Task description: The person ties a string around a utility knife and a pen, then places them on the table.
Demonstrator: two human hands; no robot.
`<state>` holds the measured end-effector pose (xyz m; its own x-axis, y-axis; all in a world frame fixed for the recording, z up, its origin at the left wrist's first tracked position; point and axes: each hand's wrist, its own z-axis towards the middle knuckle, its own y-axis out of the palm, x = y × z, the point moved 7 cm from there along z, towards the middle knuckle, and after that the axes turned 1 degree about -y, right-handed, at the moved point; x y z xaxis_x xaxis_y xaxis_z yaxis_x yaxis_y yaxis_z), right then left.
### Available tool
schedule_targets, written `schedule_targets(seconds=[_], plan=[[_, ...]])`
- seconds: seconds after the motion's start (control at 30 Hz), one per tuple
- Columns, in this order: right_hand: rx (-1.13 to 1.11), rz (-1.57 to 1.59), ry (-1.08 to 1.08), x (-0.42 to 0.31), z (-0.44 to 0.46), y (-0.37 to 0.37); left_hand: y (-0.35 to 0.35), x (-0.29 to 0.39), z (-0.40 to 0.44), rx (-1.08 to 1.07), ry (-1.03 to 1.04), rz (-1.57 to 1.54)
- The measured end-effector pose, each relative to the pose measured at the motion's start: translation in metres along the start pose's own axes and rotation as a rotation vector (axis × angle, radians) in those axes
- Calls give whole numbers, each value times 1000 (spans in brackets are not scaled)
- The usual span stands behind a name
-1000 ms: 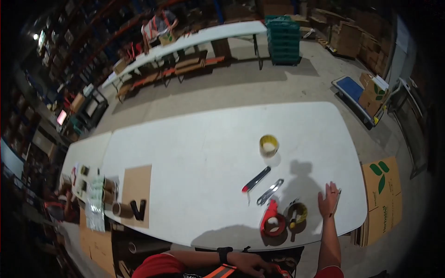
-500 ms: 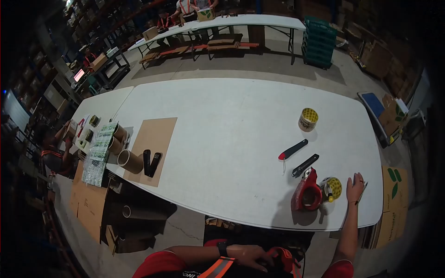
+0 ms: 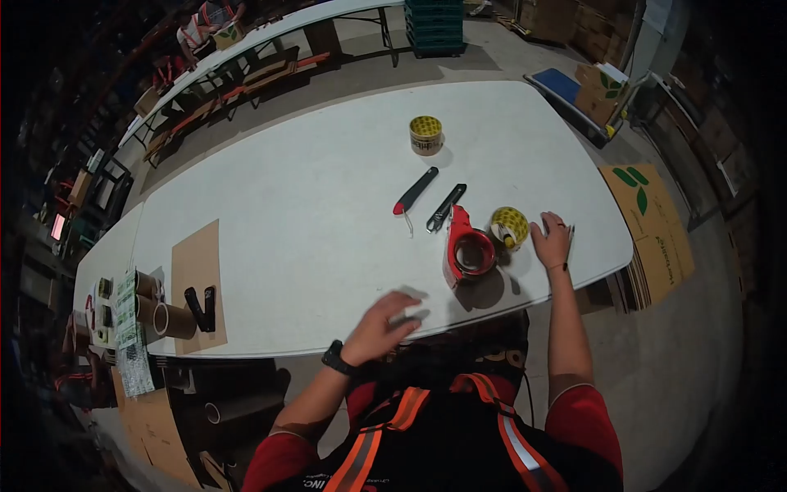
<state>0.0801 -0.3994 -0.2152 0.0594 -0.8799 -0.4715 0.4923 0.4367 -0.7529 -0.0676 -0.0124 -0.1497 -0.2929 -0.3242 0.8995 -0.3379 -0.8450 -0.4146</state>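
My left hand (image 3: 384, 326) hovers at the table's near edge, fingers apart and holding nothing. On the tabletop to the right lies my right hand (image 3: 552, 241), its fingers spread beside a tape roll (image 3: 510, 221) with a yellow patterned inside. A small yellow and dark thing (image 3: 507, 240) sits in that roll. Between my hands stands a red tape dispenser (image 3: 459, 266). Beyond it are a black utility knife (image 3: 447, 207) and a red-and-black utility knife (image 3: 416, 190) with a cord. Another tape roll (image 3: 425, 143) stands farther back.
On the left, a cardboard sheet (image 3: 195, 254) bears two black staplers (image 3: 202, 310) near cardboard tubes (image 3: 175, 321) and bubble packaging (image 3: 131, 336). Flattened boxes (image 3: 652, 225) lean at right, below a cart (image 3: 566, 102). People (image 3: 205, 29) stand by a far table (image 3: 270, 33).
My left hand has risen from my waist to the table's near edge, its fingers spreading. The view has turned right; my right hand stays on the table by the tape roll.
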Motion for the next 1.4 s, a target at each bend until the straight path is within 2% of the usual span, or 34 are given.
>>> schedule_targets(seconds=[0.03, 0.1, 0.13, 0.2, 0.27, 0.33, 0.4, 0.47, 0.67, 0.73, 0.8, 0.83, 0.9, 0.93, 0.97, 1.03, 1.07, 1.1, 1.13, 1.17, 1.2, 1.27, 1.4], plan=[[-60, 26, 71, -13, -7, -4, -6, -9, 5, 62, 17, 65], [-68, 415, 212, -29, -23, -7, -9, -8, 18, 116, 72, 281], [-52, 461, 200, -41, -29, -14, -3, -17, 24, 96, 87, 328], [66, 379, 3, -80, -41, -43, 14, -25, 37, 89, 120, 307], [59, 353, -40, -116, -57, -59, 34, -31, 47, 118, 227, 377], [42, 416, -124, -141, -72, -58, 46, -31, 64, 129, 41, 235], [28, 293, -295, -171, -79, -56, 53, -35, 80, 149, 35, 223], [11, 238, -323, -172, -77, -46, 57, -31, 95, 122, 121, 163], [50, 148, -230, -121, -52, -43, 102, -45, 166, -154, 62, 93], [63, 232, -193, -96, -37, -46, 124, -49, 189, -249, 66, 142], [111, 178, -173, -81, -29, -63, 129, -35, 195, -250, 253, -135], [150, 114, -166, -79, -29, -75, 131, -38, 191, -298, 166, -322], [171, 69, -214, -90, -39, -94, 112, -40, 185, -239, 280, 23], [164, 40, -233, -102, -48, -100, 87, -31, 173, -68, 469, 121], [104, 172, -212, -112, -57, -96, 65, -38, 169, 52, 409, 241], [-198, 265, -207, -137, -71, -54, 16, -47, 156, 266, 257, 425], [-243, 238, -355, -147, -82, -29, -11, -59, 147, 408, 318, 407], [-307, 342, -248, -149, -91, -3, -30, -70, 141, 396, 219, 579], [-335, 398, -224, -149, -97, 23, -44, -91, 131, 445, 137, 535], [-417, 108, -206, -168, -91, 24, -54, -100, 133, 475, 104, 457], [-414, 109, -213, -179, -86, 26, -57, -107, 133, 508, 54, 383], [-381, 121, -228, -191, -81, 38, -45, -94, 133, 422, -14, 601], [-415, -48, -232, -202, -58, 71, -36, -102, 154, 319, -28, 676]])
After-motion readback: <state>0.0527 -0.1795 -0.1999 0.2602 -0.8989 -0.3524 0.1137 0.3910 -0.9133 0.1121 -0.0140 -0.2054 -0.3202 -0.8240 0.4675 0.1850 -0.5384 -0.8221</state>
